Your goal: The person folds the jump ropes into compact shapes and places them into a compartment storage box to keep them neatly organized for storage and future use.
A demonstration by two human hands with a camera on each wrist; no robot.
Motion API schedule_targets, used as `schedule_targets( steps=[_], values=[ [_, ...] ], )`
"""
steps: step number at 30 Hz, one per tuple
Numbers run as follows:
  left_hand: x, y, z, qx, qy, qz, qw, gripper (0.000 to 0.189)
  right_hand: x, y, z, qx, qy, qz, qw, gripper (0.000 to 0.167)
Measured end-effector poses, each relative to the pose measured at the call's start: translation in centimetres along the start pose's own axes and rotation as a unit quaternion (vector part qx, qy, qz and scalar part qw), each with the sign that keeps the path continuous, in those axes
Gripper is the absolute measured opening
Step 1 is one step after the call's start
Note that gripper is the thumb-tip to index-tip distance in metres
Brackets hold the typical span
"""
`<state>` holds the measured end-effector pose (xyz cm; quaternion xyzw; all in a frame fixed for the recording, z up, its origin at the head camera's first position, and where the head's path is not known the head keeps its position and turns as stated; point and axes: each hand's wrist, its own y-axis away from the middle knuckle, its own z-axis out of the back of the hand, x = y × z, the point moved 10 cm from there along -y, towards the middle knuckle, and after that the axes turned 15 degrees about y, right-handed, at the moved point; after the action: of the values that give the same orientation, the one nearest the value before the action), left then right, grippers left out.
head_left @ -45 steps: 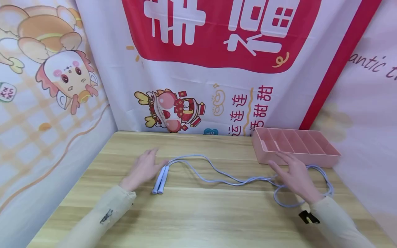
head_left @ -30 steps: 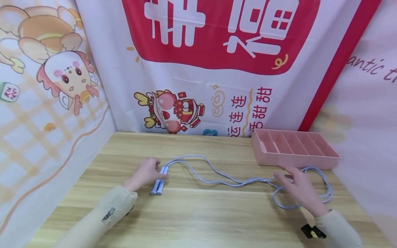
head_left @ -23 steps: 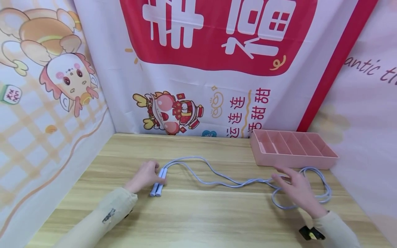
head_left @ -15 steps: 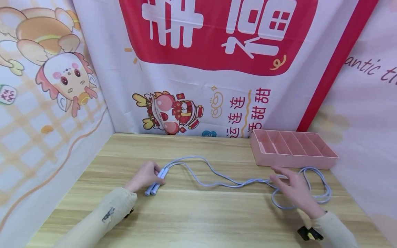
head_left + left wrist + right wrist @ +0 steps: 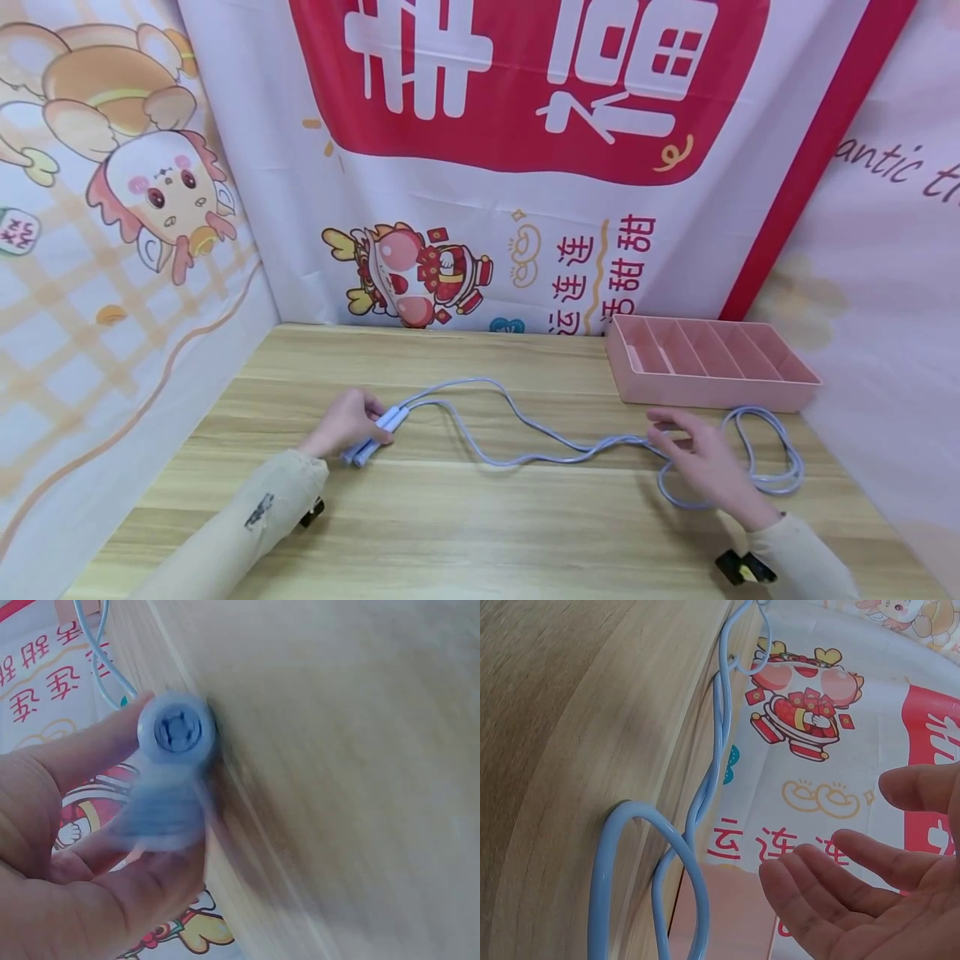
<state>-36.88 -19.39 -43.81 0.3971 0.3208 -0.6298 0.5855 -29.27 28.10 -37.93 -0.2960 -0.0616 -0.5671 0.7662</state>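
A pale blue jump rope (image 5: 517,460) lies across the wooden table, its two handles (image 5: 381,433) side by side at the left. My left hand (image 5: 348,425) pinches both handles between thumb and fingers. In the left wrist view the end of one handle (image 5: 178,731) faces the camera, with the other blurred below it. Over the looped right part of the cord hovers my right hand (image 5: 708,462), fingers apart and holding nothing. The right wrist view shows the twisted cord (image 5: 718,735) beside that hand's relaxed fingers (image 5: 802,892).
A pink divided box (image 5: 716,392) stands at the back right of the table (image 5: 480,533), just behind the cord's loops. Printed cloth hangs behind (image 5: 480,192) and along both sides.
My left hand has come down to the handles, taken hold of them and tilted them leftward, drawing the near cord along. My right hand has lowered slightly over the loops.
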Motion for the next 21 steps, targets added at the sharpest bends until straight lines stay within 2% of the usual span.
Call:
schedule_targets(
  steps=[5, 12, 16, 21],
  values=[
    [-0.1, -0.2, 0.3, -0.007, -0.025, -0.021, 0.9994, 0.029, 0.0, -0.1, -0.4, 0.013, 0.000, 0.003, 0.9999, 0.030],
    [-0.7, -0.1, 0.5, -0.004, -0.026, -0.049, 0.9985, 0.026, -0.1, -0.1, -1.0, 0.031, -0.012, 0.005, 0.9994, 0.032],
    [-0.8, 0.0, 0.6, 0.004, -0.009, -0.044, 0.9990, 0.026, -0.2, -0.3, -1.2, 0.043, -0.012, 0.001, 0.9990, 0.032],
    [-1.2, 0.1, 0.7, 0.011, 0.038, -0.022, 0.9990, 0.031, 0.2, -0.7, -1.3, 0.057, -0.009, -0.006, 0.9983, 0.032]
  ],
)
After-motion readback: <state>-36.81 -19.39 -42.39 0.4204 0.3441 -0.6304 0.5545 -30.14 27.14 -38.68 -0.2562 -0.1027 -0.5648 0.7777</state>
